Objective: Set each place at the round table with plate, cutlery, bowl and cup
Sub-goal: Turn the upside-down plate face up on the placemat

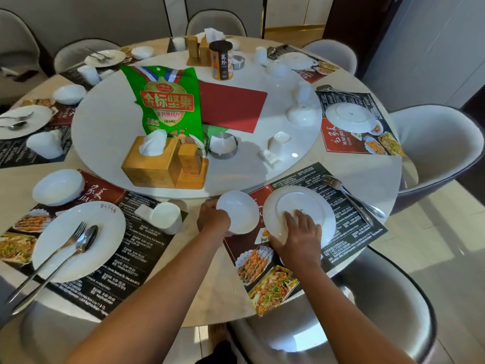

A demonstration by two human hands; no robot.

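At the lower left of the frame one place looks finished: a plate (78, 240) carries a fork (56, 254) and spoon (65, 261), with a bowl (58, 187) above it and a cup (165, 218) to its right. The handles of both utensils overhang the plate's near rim and reach towards the table edge, so a passing sleeve could flick them off.

In the lower centre, the left hand (214, 219) grips the near rim of a small bowl (237, 212) with curled fingers; how far they reach underneath I cannot tell. The bowl sits at the left edge of the menu mat (354, 232), just beside the raised turntable (110, 132) and almost touching the second plate. A sideways nudge could knock the two together.

Just right of it, the right hand (301, 233) lies on an upside-down plate (299, 215), fingers spread fairly flat on its base, thumb at the near rim. Turning it over looks like the next job, and one-handed the smooth china could slip and chip, or drag the mat askew.

Further right, a second fork (351, 197) lies on the mat near the table's edge, where a swinging plate could sweep it off. This place has no cup yet; the loose ones stand on the turntable.
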